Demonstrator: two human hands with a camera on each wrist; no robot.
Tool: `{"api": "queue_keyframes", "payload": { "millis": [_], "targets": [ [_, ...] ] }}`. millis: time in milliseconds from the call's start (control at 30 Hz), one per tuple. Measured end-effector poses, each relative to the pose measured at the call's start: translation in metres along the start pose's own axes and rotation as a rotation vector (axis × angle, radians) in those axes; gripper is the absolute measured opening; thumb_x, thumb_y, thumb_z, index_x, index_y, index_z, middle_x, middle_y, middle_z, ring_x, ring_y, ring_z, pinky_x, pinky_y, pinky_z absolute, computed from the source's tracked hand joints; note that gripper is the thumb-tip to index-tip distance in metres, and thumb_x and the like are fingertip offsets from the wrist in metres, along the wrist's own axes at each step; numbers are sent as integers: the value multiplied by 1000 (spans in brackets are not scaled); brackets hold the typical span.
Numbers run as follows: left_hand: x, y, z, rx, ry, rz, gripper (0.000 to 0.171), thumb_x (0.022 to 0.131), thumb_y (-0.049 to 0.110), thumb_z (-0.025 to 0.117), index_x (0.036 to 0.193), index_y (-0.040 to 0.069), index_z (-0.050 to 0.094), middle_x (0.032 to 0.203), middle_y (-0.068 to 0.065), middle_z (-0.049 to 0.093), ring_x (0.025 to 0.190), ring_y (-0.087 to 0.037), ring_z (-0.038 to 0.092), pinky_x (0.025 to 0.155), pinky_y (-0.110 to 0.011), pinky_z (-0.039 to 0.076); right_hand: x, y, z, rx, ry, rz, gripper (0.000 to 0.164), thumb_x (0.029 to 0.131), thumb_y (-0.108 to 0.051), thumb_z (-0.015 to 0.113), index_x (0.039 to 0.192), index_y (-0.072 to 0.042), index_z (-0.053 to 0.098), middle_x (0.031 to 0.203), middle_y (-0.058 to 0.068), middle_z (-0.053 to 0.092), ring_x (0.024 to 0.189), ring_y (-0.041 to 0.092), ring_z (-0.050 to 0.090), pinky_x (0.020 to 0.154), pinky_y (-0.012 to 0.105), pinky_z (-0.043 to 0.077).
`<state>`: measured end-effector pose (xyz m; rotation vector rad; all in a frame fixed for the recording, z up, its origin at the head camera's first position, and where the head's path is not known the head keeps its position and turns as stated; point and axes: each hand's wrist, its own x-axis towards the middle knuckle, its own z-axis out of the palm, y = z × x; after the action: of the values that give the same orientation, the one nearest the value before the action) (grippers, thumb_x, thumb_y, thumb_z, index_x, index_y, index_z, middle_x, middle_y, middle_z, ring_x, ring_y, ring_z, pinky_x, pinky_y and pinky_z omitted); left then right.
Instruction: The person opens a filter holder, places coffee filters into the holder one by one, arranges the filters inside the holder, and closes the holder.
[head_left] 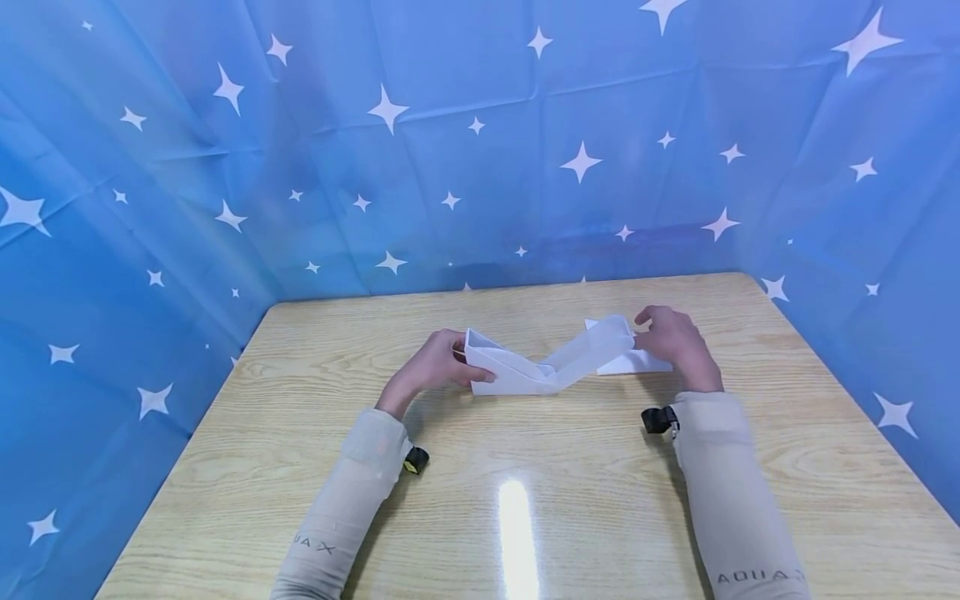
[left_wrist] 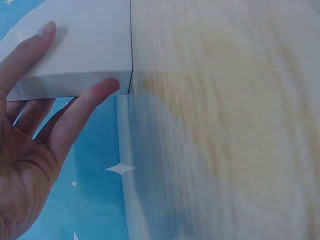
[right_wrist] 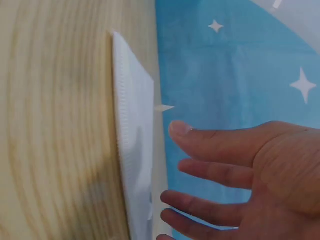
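Observation:
My left hand (head_left: 438,360) grips the left end of a white, open-topped box (head_left: 506,382) with a slanting upper edge. In the left wrist view, the thumb presses the white box's broad face (left_wrist: 90,42), while a finger lies along its narrow end. From the box, a translucent white piece (head_left: 592,350) slants up to the right. Close to its raised end is my right hand (head_left: 675,340); in the right wrist view its fingers (right_wrist: 215,205) are spread loosely with nothing between them. Beyond them, a flat white item with a ridged edge (right_wrist: 135,135) lies on the table.
The light wooden table (head_left: 300,467) carries a bright reflection near its front. A blue curtain with white stars (head_left: 480,167) hangs behind and along both sides. A small black device is strapped at each wrist.

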<state>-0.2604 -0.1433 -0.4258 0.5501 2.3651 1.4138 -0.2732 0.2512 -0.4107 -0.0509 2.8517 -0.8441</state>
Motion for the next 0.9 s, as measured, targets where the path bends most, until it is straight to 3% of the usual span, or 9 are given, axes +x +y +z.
{"api": "queue_keyframes", "payload": {
  "millis": [333, 900],
  "targets": [
    [-1, 1, 0, 4, -3, -3, 37, 84, 20, 88, 117, 16, 74, 110, -7, 77, 93, -21, 75, 75, -43, 66, 1, 3, 5, -30, -34, 20, 58, 93, -18, 69, 141, 9, 52, 145, 36, 51, 120, 51, 52, 92, 61, 50],
    [0, 0, 0, 3, 1, -10, 39, 83, 20, 89, 118, 13, 74, 110, -9, 77, 93, -21, 74, 74, -42, 66, 3, 9, 12, -14, -3, 62, 50, 93, -17, 72, 132, 10, 59, 126, 32, 62, 102, 43, 59, 79, 51, 52]
  ]
}}
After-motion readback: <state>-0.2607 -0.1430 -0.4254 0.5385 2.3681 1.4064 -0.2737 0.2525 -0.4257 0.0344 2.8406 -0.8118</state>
